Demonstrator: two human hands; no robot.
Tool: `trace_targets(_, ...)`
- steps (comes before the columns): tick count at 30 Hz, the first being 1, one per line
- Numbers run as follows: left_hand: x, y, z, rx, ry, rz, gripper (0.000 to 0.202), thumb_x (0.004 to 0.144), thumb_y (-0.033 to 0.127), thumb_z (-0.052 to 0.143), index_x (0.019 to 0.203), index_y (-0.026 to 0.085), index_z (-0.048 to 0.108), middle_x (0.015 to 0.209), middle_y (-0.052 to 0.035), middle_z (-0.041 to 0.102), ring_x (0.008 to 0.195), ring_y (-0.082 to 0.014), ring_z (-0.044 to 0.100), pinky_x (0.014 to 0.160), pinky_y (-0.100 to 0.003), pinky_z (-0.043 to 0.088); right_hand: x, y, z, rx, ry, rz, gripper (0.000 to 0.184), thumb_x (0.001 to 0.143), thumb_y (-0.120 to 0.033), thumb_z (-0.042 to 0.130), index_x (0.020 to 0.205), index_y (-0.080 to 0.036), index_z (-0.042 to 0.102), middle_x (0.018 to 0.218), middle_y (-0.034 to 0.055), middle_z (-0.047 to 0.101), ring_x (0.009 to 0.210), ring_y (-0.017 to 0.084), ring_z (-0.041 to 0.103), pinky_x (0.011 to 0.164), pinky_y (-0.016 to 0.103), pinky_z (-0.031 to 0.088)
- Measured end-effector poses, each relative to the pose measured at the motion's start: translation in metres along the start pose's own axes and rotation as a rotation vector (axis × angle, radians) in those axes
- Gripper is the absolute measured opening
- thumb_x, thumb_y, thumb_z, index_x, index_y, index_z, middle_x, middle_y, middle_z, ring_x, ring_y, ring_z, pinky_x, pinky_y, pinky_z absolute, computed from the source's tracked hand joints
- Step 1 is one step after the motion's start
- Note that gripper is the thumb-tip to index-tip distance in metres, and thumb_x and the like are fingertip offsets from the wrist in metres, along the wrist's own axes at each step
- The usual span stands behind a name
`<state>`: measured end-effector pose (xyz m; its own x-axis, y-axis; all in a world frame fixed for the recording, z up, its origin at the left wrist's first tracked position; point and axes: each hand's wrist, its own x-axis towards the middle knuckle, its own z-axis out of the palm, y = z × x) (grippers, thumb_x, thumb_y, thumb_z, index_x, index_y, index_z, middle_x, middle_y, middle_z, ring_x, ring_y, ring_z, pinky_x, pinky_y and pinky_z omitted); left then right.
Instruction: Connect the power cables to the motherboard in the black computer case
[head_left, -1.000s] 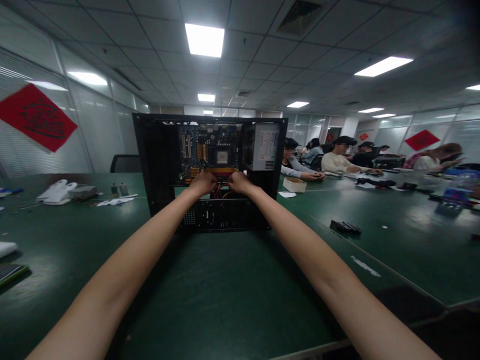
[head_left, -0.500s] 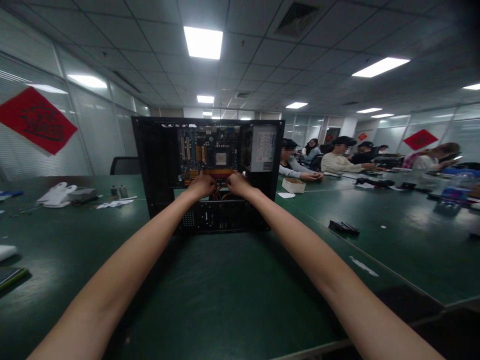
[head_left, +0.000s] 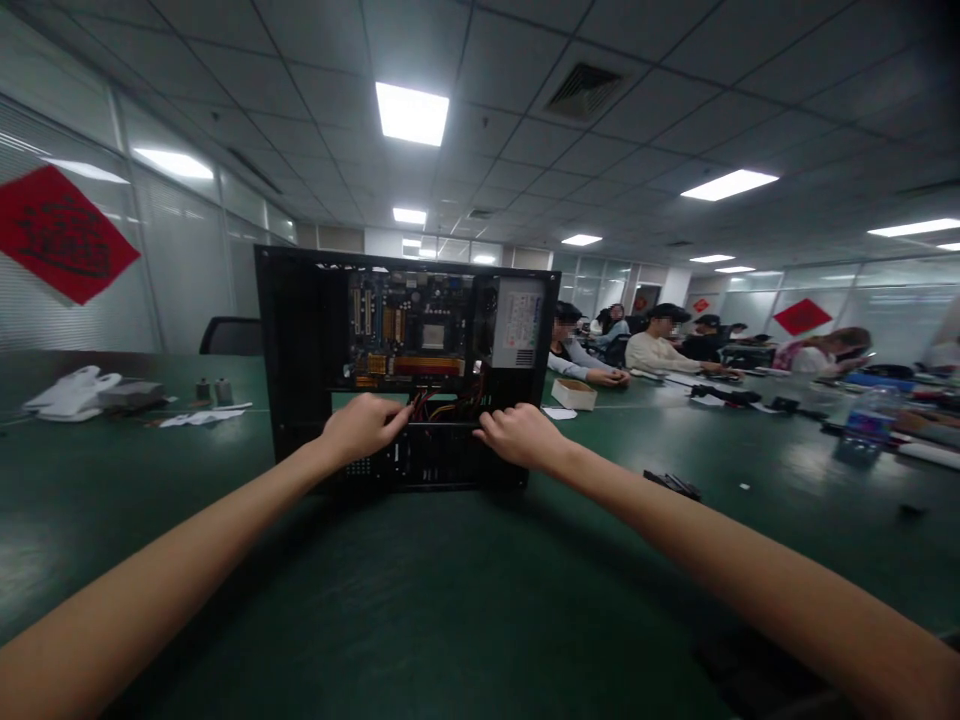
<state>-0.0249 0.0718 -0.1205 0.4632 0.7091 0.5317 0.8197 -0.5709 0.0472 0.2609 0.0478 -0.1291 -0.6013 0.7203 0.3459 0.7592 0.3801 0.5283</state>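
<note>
An open black computer case (head_left: pixel 300 400) stands on the table, its inside towards me. A motherboard (head_left: pixel 409 325) sits at the back of it, with a silver power supply (head_left: pixel 520 325) at the upper right. Red, yellow and black cables (head_left: pixel 442 408) hang below the board. My left hand (head_left: pixel 365 425) is closed at the left side of these cables, thumb and fingertips pinched on them. Curled over the lower crossbar of the case, the fingers of my right hand (head_left: pixel 519 435) lie right of the cables; their tips are partly hidden.
On the green table (head_left: pixel 420 590), a white bag (head_left: pixel 71 393) and a grey box (head_left: pixel 133 397) lie left. A small open box (head_left: pixel 574 394), black parts (head_left: pixel 673 485) and a bottle (head_left: pixel 866 415) are right. Several people (head_left: pixel 660 340) sit along the far right side.
Both hands have come down from the lower edge of the motherboard and moved apart, left hand leftwards, right hand rightwards to the crossbar. The red slot and cables now show between them. The view has shifted slightly.
</note>
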Motion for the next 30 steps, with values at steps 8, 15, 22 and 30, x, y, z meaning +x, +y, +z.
trace_targets(8,0.004,0.014,0.001,0.017,0.078,-0.219,0.046,0.097,0.046,0.042,0.080,0.023,0.077,0.077,-0.0057,0.074,0.071,-0.0211,0.067,0.056,-0.028,0.037,-0.004,-0.007,0.008,-0.009,0.003,0.038,0.037,0.107,-0.027,0.027,0.115,-0.015,0.062,0.099,0.0153,0.073,0.089,0.026,0.069,0.073,0.035,0.039)
trace_targets(15,0.016,0.010,-0.005,0.083,0.032,-0.328,0.052,0.094,0.060,0.042,0.089,0.027,0.081,0.087,-0.0075,0.077,0.080,-0.0274,0.069,0.062,-0.031,0.043,-0.001,-0.008,0.008,0.041,0.007,0.048,0.035,0.107,-0.029,0.030,0.115,-0.017,0.062,0.100,0.0155,0.073,0.091,0.026,0.069,0.076,0.035,0.040)
trace_targets(22,0.028,-0.022,-0.004,-0.051,0.024,-0.445,0.056,0.093,0.064,0.038,0.080,0.026,0.077,0.084,-0.0062,0.076,0.080,-0.0266,0.069,0.060,-0.031,0.040,0.010,-0.027,-0.001,0.024,0.023,0.032,0.033,0.105,-0.022,0.030,0.114,-0.014,0.061,0.098,0.0160,0.074,0.086,0.027,0.071,0.074,0.036,0.047)
trace_targets(30,0.018,-0.065,0.007,0.040,0.242,-0.503,0.048,0.093,0.051,0.040,0.089,0.022,0.078,0.087,-0.0105,0.076,0.081,-0.0272,0.068,0.058,-0.032,0.032,0.024,-0.082,-0.043,0.077,0.009,0.076,0.036,0.097,-0.007,0.036,0.124,0.001,0.060,0.095,0.0228,0.073,0.083,0.028,0.073,0.067,0.036,0.055)
